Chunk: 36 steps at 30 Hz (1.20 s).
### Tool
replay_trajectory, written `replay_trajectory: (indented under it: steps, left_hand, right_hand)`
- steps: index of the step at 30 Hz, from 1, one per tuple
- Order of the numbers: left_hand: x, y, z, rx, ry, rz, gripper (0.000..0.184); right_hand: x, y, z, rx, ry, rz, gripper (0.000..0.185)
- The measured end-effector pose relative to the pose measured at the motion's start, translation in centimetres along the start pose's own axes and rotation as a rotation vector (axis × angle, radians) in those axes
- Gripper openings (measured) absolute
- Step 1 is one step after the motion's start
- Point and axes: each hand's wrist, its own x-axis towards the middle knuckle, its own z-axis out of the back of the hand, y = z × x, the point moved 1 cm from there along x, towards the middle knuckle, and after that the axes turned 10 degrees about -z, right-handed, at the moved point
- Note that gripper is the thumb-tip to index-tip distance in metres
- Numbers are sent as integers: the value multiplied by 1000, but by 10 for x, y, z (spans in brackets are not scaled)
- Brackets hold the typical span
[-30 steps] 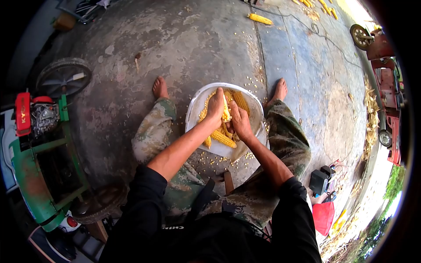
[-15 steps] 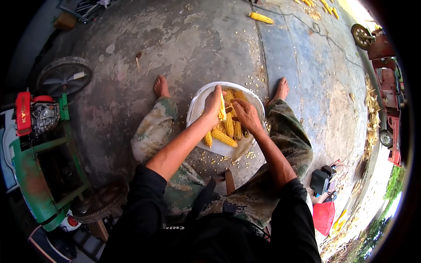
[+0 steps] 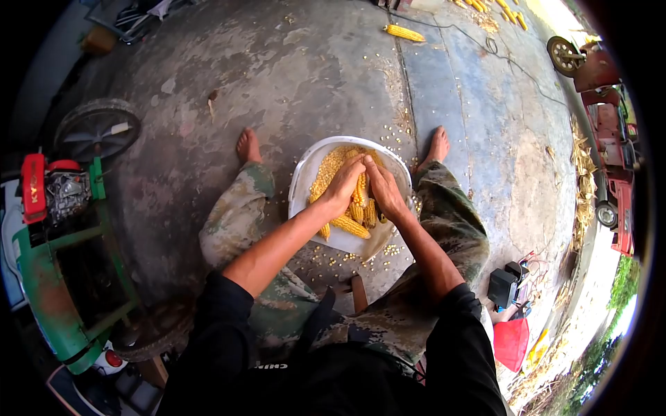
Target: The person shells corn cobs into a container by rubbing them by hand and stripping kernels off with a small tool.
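Note:
A white basin (image 3: 300,182) stands on the floor between my legs, with loose kernels (image 3: 329,168) and several yellow corn cobs (image 3: 351,227) inside. Above it my left hand (image 3: 341,188) is closed round a corn cob (image 3: 361,186), partly hidden by the fingers. My right hand (image 3: 386,190) presses against the same cob from the other side, and the fingertips of both hands meet at its far end. Palms and most of the grip are out of sight.
Scattered kernels (image 3: 333,262) lie around the basin. A single cob (image 3: 404,32) and a cable (image 3: 463,33) are on the floor ahead. At left stands a green machine (image 3: 76,305) with a red engine (image 3: 35,187); black boxes (image 3: 502,287) sit at right.
My right hand has moved up and in against my left, closing on the cob. My left hand has tilted inward. More loose kernels show in the basin as the view shifts slightly.

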Motion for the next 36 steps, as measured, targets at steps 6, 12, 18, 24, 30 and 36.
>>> replay_trajectory:
  steps: [6,12,18,24,30,36]
  left_hand:
    - [-15,-21,-19,210,97,23,66]
    - [-15,-33,-23,289,99,16,68]
    - [-23,-34,-19,304,67,68,65]
    - [-17,-38,-18,286,62,22,72]
    - [-12,-32,-14,511,123,-77,75]
    - [-19,-49,-19,317,190,48,80]
  right_hand:
    - [7,-15,7,13,-42,104,51]
    - [4,2,4,343,125,-134,46]
    - [4,-6,-1,479,230,-122,43]
    - [7,-20,0,187,-22,411,39]
    - [1,5,3,533,190,-170,38]
    - [-1,7,4,528,296,-111,36]
